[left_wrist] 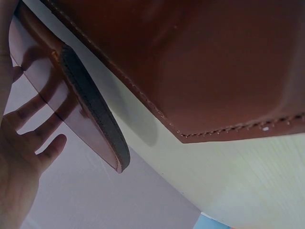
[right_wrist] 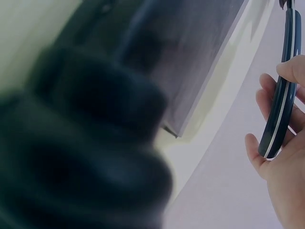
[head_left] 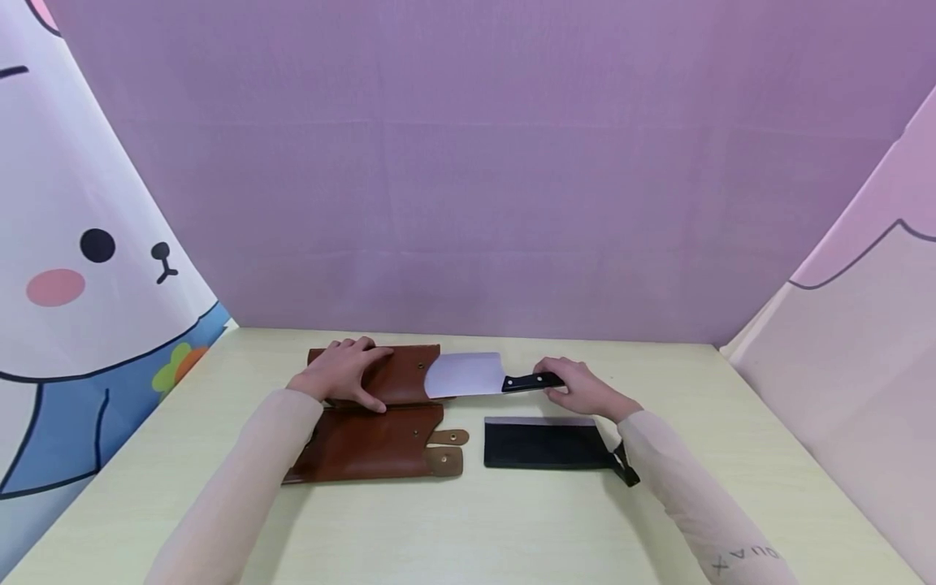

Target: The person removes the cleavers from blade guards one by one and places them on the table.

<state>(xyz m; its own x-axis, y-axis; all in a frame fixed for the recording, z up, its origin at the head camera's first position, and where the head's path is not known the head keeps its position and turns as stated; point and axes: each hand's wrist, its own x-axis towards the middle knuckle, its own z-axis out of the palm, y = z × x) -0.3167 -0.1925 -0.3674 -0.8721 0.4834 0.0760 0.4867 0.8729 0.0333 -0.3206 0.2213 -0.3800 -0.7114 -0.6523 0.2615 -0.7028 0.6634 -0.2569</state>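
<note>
A cleaver [head_left: 464, 375] with a silvery blade and black riveted handle lies level near the back of the table. My right hand [head_left: 581, 386] grips its handle [right_wrist: 281, 100], fingers curled round it. The blade's front part is hidden inside a brown leather sheath [head_left: 402, 374]; the rear part shows. My left hand [head_left: 342, 370] holds that sheath across its width, thumb at the near edge and fingers at the far edge. Close in front lies a second brown sheath [head_left: 373, 445] with loose snap straps [head_left: 444, 461]. Its stitched corner [left_wrist: 186, 136] shows in the left wrist view.
A second cleaver [head_left: 541, 445], dark-bladed with a silver edge, lies on the table below my right forearm, its handle [head_left: 625, 467] partly behind the sleeve. It looms blurred in the right wrist view. A purple cloth wall [head_left: 475, 203] stands behind the pale table [head_left: 475, 528].
</note>
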